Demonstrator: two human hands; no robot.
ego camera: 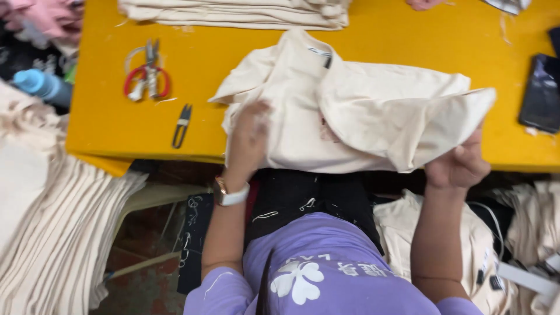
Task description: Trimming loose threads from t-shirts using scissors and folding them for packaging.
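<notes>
A cream cloth bag lies crumpled on the near edge of the yellow table. My left hand rests flat on its left part, blurred by motion, with a watch on the wrist. My right hand grips the bag's lower right corner from beneath, lifting a fold of the cloth. A small dark tag shows at the bag's top.
Red-handled scissors and black thread snips lie at the table's left. A stack of folded cream cloth sits at the far edge. A dark phone is at the right. Cream bag piles hang at the left, more cloth at the lower right.
</notes>
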